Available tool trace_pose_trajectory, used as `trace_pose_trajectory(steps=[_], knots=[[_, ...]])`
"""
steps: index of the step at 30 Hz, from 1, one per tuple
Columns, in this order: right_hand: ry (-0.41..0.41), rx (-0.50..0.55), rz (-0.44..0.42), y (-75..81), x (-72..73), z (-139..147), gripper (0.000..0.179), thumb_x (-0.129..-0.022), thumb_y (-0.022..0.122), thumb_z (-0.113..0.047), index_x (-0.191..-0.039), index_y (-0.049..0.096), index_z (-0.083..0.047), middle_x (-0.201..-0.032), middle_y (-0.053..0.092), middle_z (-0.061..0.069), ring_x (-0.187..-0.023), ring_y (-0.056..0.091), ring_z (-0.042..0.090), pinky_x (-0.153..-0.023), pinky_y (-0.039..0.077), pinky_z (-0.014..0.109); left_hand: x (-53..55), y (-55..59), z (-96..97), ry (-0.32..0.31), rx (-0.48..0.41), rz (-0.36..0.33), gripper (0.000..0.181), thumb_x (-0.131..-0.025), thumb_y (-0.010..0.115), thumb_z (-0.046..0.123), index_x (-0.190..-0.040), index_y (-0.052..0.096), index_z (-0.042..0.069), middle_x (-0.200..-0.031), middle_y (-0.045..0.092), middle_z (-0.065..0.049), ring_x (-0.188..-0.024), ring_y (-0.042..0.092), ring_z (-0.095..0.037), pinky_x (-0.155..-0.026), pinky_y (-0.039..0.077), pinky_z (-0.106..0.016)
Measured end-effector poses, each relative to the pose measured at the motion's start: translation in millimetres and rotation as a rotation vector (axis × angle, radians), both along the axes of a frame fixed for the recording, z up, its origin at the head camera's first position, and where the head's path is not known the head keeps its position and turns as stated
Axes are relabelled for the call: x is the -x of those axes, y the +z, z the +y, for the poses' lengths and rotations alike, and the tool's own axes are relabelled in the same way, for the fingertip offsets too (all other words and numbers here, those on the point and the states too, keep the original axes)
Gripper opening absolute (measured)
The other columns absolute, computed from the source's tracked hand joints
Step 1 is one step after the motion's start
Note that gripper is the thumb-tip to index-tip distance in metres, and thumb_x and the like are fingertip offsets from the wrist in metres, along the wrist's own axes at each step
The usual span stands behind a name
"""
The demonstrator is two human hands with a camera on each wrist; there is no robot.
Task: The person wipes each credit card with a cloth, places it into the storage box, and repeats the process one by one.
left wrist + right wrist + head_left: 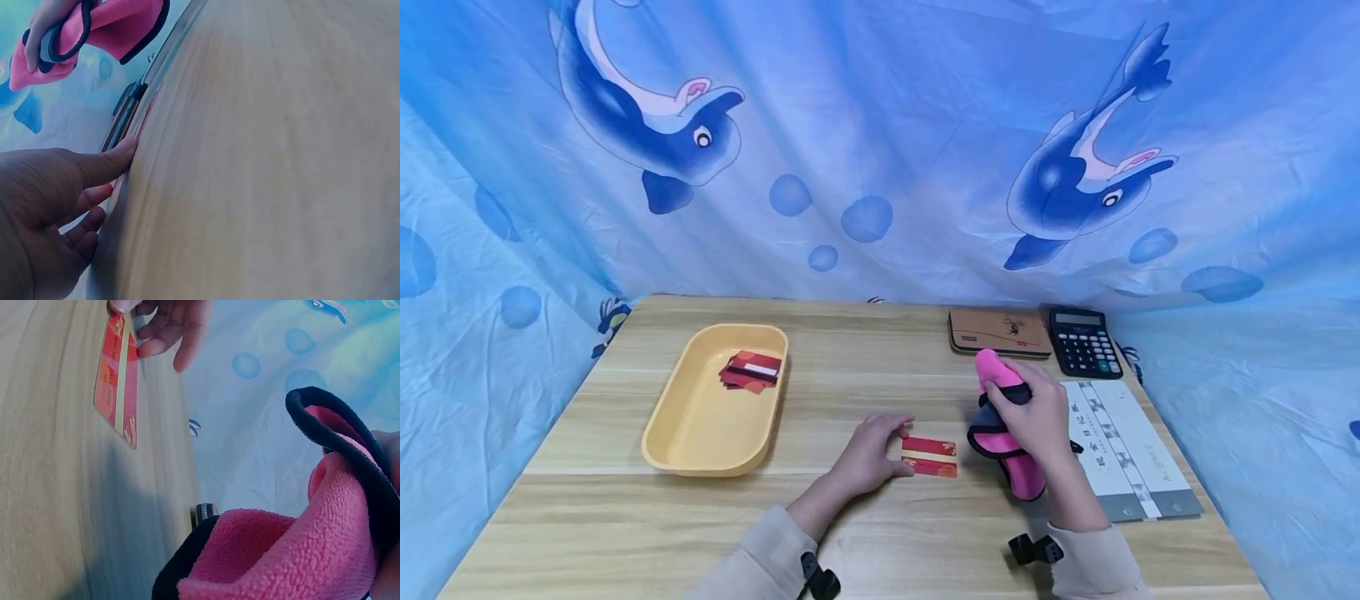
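Observation:
A red card with a pale yellow stripe lies flat on the wooden table. My left hand holds it at its left end, thumb at the near edge and index finger at the far edge. To the right of the card, my right hand grips a bunched pink cloth with black trim and a grey side. The cloth hangs above the table, its folds drooping below the fingers; in the right wrist view its fuzzy pink side fills the lower right, with the card beyond.
On the left stands a yellow tub with several red cards inside. A brown notebook and a black calculator lie at the back right. A white and grey folder lies beside my right forearm. Blue dolphin curtains surround the table.

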State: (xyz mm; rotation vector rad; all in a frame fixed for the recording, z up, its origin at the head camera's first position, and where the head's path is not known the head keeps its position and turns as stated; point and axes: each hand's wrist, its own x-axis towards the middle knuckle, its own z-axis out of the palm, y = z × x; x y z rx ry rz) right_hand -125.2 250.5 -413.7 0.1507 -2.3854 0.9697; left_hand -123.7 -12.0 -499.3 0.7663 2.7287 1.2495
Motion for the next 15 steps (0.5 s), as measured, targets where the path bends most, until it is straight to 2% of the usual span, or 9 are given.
trace_pose_trajectory(steps=[5, 9, 12, 15], knots=[[-0.004, -0.006, -0.006, -2.1, -0.1, 2, 0.039, -0.085, 0.082, -0.02, -0.122, 0.074, -0.009, -0.112, 0.072, 0.011, -0.102, 0.066, 0.027, -0.084, 0.058, 0.047, -3.0, 3.6, 1.6, 0.043, 0.043, 0.03, 0.062, -0.072, 0.093, 0.019, -0.124, 0.065, 0.0, -0.115, 0.069, -0.009, -0.115, 0.058, -0.028, -0.104, 0.048, -0.044], [-0.003, -0.005, -0.01, -2.8, -0.7, 2, 0.04, -0.085, 0.083, -0.021, -0.122, 0.073, -0.009, -0.113, 0.072, 0.012, -0.103, 0.066, 0.028, -0.084, 0.058, 0.048, -3.0, 5.7, 0.9, 0.056, 0.039, -0.003, 0.056, -0.074, 0.091, 0.015, -0.122, 0.067, -0.001, -0.12, 0.067, -0.014, -0.116, 0.058, -0.031, -0.105, 0.048, -0.046], [-0.001, -0.005, -0.009, -2.7, -0.5, 1, 0.04, -0.085, 0.083, -0.021, -0.123, 0.073, -0.009, -0.113, 0.072, 0.011, -0.102, 0.066, 0.027, -0.083, 0.059, 0.047, 0.8, 8.1, -4.4, 0.063, 0.016, -0.033, 0.055, -0.075, 0.089, 0.005, -0.125, 0.066, -0.002, -0.119, 0.062, -0.014, -0.112, 0.059, -0.029, -0.101, 0.051, -0.045], [0.006, 0.0, -0.003, -2.7, -0.2, 1, 0.041, -0.085, 0.083, -0.021, -0.122, 0.073, -0.009, -0.113, 0.072, 0.011, -0.101, 0.066, 0.026, -0.082, 0.059, 0.045, 6.5, 9.8, -12.2, 0.074, -0.024, -0.058, 0.056, -0.074, 0.084, -0.006, -0.126, 0.066, -0.001, -0.113, 0.056, -0.012, -0.097, 0.058, -0.024, -0.086, 0.056, -0.037]])
